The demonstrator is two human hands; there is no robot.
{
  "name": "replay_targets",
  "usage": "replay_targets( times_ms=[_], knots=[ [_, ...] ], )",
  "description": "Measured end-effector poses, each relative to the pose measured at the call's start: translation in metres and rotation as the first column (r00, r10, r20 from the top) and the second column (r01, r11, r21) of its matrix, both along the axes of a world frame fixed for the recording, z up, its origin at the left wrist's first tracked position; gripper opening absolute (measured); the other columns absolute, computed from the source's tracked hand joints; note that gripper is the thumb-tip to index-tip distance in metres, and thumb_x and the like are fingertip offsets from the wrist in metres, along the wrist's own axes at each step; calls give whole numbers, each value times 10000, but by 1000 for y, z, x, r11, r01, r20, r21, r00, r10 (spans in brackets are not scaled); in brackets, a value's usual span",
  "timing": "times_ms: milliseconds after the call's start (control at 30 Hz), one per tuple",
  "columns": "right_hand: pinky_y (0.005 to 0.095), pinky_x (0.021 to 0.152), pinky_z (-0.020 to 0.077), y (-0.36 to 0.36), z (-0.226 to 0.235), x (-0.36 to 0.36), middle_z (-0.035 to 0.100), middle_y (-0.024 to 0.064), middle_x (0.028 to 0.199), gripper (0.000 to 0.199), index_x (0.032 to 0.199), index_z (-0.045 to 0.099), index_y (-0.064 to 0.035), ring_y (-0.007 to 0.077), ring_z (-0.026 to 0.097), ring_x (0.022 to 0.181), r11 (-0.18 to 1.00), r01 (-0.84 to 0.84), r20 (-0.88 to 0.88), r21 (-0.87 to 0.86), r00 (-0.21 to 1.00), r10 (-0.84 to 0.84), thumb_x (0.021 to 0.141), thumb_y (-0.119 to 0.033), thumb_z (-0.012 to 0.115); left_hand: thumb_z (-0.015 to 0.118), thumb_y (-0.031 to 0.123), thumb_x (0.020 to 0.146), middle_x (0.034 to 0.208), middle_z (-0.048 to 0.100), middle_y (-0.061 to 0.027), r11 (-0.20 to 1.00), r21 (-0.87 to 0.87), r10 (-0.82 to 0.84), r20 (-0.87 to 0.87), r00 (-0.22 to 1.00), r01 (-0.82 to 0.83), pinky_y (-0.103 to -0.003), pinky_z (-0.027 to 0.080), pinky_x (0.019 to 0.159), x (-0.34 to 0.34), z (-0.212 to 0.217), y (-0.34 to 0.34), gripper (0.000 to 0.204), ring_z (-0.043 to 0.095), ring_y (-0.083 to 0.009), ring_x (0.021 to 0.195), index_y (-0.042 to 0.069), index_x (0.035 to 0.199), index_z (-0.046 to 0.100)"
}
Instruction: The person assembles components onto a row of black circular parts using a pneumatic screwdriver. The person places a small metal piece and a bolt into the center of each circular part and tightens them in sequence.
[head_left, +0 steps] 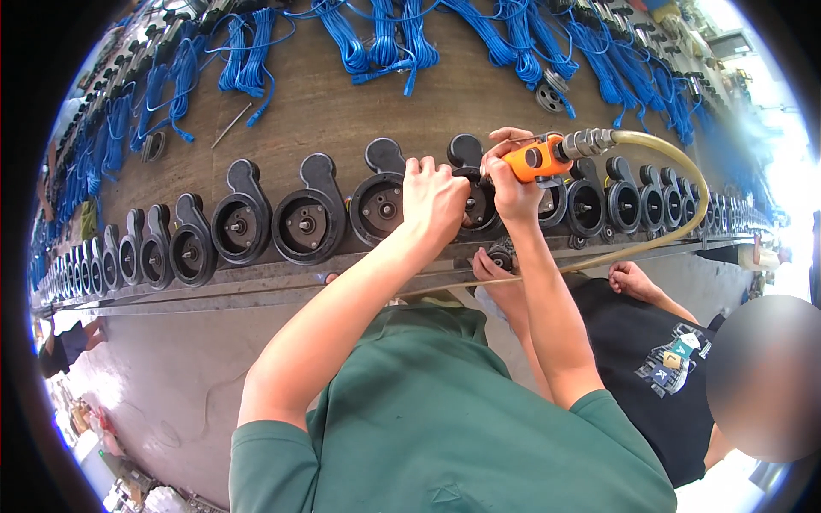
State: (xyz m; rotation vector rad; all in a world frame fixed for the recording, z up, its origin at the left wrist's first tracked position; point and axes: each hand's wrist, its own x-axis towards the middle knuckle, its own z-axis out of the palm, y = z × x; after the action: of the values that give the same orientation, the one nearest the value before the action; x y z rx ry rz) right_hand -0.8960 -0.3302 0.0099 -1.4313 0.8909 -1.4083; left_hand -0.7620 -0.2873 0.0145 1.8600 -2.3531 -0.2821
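Left hand (434, 198) fisted on black housing (475, 201) | right hand (511, 184) grips orange tool (537, 160)

The black housing (475, 198) under work is largely covered by the left hand (434, 198) and right hand (511, 184); its centre cannot be seen. The working tip of the orange air tool (537, 160) is hidden behind the right hand's fingers. The yellowish hose (684, 171) passes out of sight below the table's (325, 103) metal edge. Housings toward both ends of the row shrink beyond telling. A co-worker's hand (489, 267) is partly hidden by the right forearm.
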Motion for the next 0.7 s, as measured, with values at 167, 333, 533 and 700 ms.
replay_targets(
  times_ms=[167,333,533,700],
  knots=[
    [232,642,482,22,8,-8,605,40,765,270,1091,528,18,93,577,671,999,-2,176,36,984,-4,827,19,584,856,380,621,893,675,-92,1000,-4,-3,-9,1000,3,-441,415,908,1,1,3,319,608,-288,986,140,810,765],
    [298,640,479,49,4,-13,521,61,734,238,1073,507,17,129,501,620,997,58,188,47,980,-66,835,2,512,856,385,630,908,682,-98,999,-22,-27,-4,1000,27,-448,415,908,3,-3,7,328,611,-287,991,131,814,761],
    [300,637,476,59,-3,-17,518,60,733,229,1066,505,14,130,499,619,996,70,223,54,971,-80,837,6,511,862,375,620,935,691,-110,999,-26,-47,-35,998,46,-459,415,913,5,-3,12,346,618,-293,1001,113,818,754],
    [302,633,474,62,-5,-15,515,59,732,230,1070,502,12,128,499,625,997,60,246,39,967,-68,840,0,516,868,360,605,953,696,-121,998,-28,-58,-46,997,57,-472,417,915,5,-6,11,361,624,-300,1007,96,822,751]
  ],
)
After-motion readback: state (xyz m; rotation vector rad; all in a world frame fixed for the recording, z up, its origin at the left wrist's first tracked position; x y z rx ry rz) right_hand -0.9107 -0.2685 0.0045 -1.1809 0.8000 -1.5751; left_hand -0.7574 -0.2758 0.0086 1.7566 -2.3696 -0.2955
